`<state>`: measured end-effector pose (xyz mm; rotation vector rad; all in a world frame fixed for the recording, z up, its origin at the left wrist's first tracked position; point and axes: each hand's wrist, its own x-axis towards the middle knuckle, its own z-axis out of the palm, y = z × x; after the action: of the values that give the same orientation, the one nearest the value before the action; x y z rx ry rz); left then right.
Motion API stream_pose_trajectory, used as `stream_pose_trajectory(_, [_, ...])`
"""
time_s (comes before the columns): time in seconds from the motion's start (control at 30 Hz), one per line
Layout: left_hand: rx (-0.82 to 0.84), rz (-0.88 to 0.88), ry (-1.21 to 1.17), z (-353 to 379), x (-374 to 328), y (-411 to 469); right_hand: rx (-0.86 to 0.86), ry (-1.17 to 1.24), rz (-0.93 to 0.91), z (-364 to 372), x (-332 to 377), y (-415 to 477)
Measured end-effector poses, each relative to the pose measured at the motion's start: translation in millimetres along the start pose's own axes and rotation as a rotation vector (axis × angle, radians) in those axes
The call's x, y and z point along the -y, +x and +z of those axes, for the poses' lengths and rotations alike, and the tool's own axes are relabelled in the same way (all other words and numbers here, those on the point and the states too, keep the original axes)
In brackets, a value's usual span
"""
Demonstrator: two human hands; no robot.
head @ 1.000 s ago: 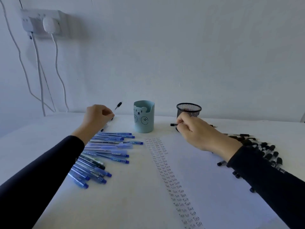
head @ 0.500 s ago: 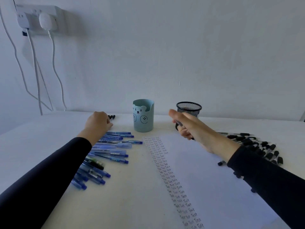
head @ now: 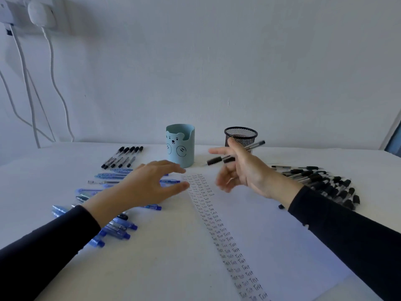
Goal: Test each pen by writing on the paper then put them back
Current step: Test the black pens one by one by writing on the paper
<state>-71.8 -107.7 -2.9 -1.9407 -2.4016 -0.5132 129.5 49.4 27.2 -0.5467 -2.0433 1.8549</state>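
A white paper sheet (head: 271, 235) lies on the table with a column of handwritten "Test" words (head: 217, 216) down its left side. My right hand (head: 249, 170) is raised over the paper's far end. It pinches a clear pen with a black cap (head: 217, 160) between thumb and fingers, and the pen lies roughly level in front of the black mesh cup (head: 240, 135). My left hand (head: 149, 185) hovers with fingers spread above the blue pens (head: 117, 231), its fingertips at the paper's left edge. It holds nothing.
A light blue bear cup (head: 180, 146) stands at the back centre. A neat row of black pens (head: 123, 157) lies at the back left. A heap of black pens (head: 325, 183) lies to the right. White cables (head: 52, 83) hang down the wall on the left.
My left hand has left the row of black pens at the back, opened, and moved right toward the paper. My right hand has lifted and turned a pen near the mesh cup.
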Motion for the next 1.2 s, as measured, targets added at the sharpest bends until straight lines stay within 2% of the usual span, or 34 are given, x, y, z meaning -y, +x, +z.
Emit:
stream_pose_trajectory(0.07, [0.062,0.002,0.06,3,-2,-1,-0.081,-0.082,0.005,4,-5,0])
stream_pose_trajectory(0.17, [0.089,-0.015,0.06,8,-1,-2,-0.056,-0.095,0.034,8,-13,3])
stream_pose_trajectory(0.27, [0.085,-0.039,0.0,11,2,-2,-0.077,-0.228,0.043,10,-19,5])
stream_pose_trajectory(0.37, [0.089,-0.041,-0.002,12,2,-1,-0.204,-0.376,-0.054,11,-26,5])
stream_pose_trajectory(0.53, [0.096,-0.048,-0.005,10,0,-1,-0.334,-0.441,-0.207,22,-42,10])
stream_pose_trajectory(1.2, [0.119,-0.058,-0.008,10,0,-1,-0.283,-0.463,-0.255,25,-44,9])
